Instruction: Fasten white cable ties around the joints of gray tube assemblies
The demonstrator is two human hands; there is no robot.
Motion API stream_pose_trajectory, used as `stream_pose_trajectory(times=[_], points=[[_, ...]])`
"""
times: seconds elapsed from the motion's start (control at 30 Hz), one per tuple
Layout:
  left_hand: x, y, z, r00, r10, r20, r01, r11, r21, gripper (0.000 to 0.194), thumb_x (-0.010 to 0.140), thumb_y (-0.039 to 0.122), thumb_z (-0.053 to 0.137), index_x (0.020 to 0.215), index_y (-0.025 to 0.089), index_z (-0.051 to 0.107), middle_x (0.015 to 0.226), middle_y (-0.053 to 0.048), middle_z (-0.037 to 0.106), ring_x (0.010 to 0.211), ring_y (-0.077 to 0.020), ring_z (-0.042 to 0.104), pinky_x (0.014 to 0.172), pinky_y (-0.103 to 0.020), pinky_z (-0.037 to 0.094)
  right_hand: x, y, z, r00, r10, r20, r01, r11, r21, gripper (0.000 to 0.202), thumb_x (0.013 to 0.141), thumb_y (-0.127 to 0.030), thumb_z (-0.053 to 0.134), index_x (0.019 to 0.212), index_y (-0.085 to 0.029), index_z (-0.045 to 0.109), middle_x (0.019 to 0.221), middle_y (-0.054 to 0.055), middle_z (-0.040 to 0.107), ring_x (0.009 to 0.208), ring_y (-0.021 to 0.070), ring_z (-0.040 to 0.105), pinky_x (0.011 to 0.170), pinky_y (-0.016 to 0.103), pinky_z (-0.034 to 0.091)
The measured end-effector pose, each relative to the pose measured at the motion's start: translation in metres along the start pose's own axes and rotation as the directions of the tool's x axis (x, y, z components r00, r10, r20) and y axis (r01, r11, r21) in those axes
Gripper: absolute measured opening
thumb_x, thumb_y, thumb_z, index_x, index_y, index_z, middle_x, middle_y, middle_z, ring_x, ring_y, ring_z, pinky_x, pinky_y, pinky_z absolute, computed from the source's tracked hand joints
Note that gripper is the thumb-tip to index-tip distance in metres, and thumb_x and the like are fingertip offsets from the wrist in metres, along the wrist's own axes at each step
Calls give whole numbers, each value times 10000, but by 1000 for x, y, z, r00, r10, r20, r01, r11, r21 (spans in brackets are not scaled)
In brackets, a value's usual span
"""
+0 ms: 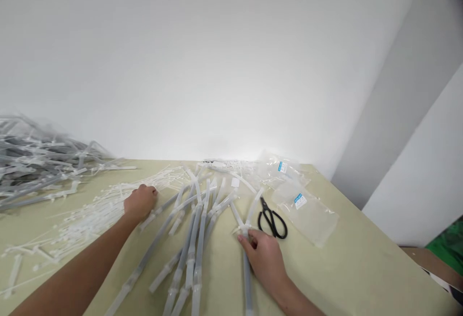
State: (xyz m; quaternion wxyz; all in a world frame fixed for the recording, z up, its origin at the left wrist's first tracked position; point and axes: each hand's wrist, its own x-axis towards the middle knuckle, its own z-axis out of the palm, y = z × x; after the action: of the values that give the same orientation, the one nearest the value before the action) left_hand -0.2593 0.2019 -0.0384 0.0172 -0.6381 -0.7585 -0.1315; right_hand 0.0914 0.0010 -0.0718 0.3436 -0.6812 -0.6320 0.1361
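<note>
My right hand pinches a translucent grey Y-shaped tube just below its fork, thumb on one side and fingers on the other. At the fork sits a white cable tie. My left hand is closed, its fingers curled down at the edge of a loose spread of white cable ties; anything between its fingertips is hidden. Between my hands lie several more branched tubes, overlapping one another, with pale joints along them.
Black-handled scissors lie right of the held tube. Clear plastic bags with blue-and-white labels are beyond them. A big heap of grey tubes fills the table's far left. A white wall borders the table at the back.
</note>
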Motion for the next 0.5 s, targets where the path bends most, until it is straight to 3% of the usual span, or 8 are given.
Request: stream_pose_trajectory(times=[0.17, 0.33, 0.5], points=[[0, 1, 3, 1000, 15, -11, -15, 1000, 25, 365, 836, 324, 366, 917, 176, 691, 1085, -177, 587, 939, -358, 575, 751, -478, 439, 1, 0, -2, 998, 49, 33, -51, 995, 86, 379, 843, -469, 477, 652, -195, 654, 564, 12, 605, 539, 168, 528, 530, 260, 304], [-11, 6, -8, 994, -85, -64, 82, 996, -46, 342, 834, 325, 384, 912, 189, 688, 1109, -162, 578, 922, -348, 587, 742, -468, 443, 4, 0, -9, 992, 112, 59, -123, 963, 241, 430, 837, -477, 449, 589, -187, 649, 512, 10, 574, 520, 174, 515, 527, 275, 308], [-26, 27, -33, 964, -225, -139, 193, 958, -212, 336, 835, 305, 393, 1043, 163, 616, 1127, -190, 571, 968, -373, 557, 752, -485, 428, 6, 2, -15, 976, 210, 66, -211, 810, 548, 340, 766, -485, 539, 716, -180, 680, 510, -12, 535, 508, 171, 491, 510, 268, 334]])
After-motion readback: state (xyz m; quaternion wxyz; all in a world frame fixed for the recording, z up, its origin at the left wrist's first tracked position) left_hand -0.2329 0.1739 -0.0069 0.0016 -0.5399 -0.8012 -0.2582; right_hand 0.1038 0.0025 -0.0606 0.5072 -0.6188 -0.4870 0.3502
